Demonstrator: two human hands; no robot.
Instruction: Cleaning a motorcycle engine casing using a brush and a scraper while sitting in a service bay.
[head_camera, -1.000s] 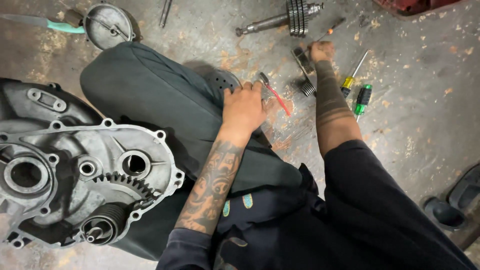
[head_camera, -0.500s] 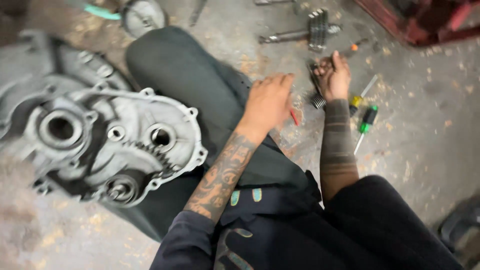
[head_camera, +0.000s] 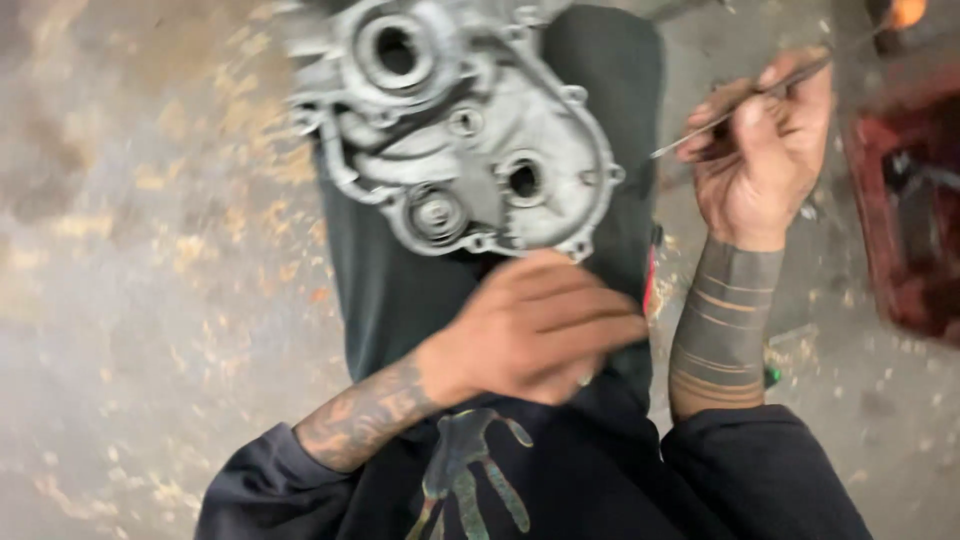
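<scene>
The right hand (head_camera: 762, 150) pinches a thin metal rod (head_camera: 742, 95) right of the engine casing (head_camera: 460, 130). The left hand (head_camera: 535, 325), fingers together, rests just below it. The casing looks heavy and rigid, best gripped by its rim.

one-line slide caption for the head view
Seated on a concrete floor, right hand lifts a thin metal tool while left hand rests below an engine case on the lap.

The engine casing (head_camera: 455, 140) is dull silver-grey with dark bores. Below it, dark trousers (head_camera: 400, 290); right of it, a thin silvery rod (head_camera: 740, 100) and a red box (head_camera: 910, 220). The floor (head_camera: 130, 250) is grey, flecked orange.
</scene>
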